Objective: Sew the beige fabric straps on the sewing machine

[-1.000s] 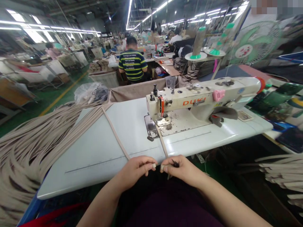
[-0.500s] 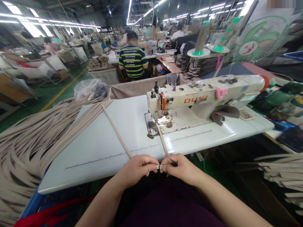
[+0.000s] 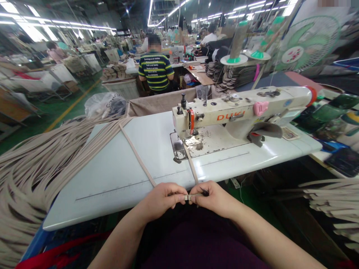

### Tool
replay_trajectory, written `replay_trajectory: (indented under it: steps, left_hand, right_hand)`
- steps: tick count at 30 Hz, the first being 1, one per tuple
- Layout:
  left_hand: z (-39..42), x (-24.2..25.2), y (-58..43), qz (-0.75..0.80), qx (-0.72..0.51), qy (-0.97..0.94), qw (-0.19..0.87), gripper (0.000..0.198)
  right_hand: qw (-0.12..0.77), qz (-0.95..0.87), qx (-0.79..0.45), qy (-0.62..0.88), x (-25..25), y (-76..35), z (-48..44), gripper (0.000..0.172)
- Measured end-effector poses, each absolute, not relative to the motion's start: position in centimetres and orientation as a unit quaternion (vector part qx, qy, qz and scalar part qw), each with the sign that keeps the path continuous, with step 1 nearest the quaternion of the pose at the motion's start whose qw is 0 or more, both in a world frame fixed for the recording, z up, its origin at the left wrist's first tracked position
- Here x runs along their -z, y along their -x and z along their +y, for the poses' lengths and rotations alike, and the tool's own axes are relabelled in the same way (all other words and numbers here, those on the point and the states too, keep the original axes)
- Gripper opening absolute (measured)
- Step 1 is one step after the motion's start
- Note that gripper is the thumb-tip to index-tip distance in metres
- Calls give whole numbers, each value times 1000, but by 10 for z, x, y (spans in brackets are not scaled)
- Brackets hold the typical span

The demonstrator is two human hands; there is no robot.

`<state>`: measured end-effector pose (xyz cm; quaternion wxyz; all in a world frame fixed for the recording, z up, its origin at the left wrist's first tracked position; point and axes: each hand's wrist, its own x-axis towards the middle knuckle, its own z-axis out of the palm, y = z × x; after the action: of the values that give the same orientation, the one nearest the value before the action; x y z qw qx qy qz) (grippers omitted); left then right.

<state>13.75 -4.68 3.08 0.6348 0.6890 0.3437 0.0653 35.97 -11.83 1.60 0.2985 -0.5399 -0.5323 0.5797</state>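
My left hand pinches the end of a beige fabric strap that runs back to the pile on the left. Between thumb and fingers, my right hand grips the end of another beige strap, which leads up to the needle area of the sewing machine. Both strap ends meet at my fingertips in front of the table's edge. A small dark pointed tool, perhaps thread snips, pokes out of my right hand; most of it is hidden.
A thick pile of beige straps drapes over the left of the white table. More straps hang at the lower right. Thread cones and a fan stand behind the machine. A person in a striped shirt sits ahead.
The two strap ends have come closer together and now appear to touch between my fingertips. The view has shifted slightly; both hands otherwise stay in place.
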Motion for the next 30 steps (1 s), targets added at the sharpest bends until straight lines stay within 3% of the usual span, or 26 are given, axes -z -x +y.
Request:
replay_trajectory:
  steps: [30]
  left_hand:
    - [-47,-27,-138,342,-58,-683,642,21]
  right_hand:
    - [292,-540,-563,553,-16,-356,-120,20]
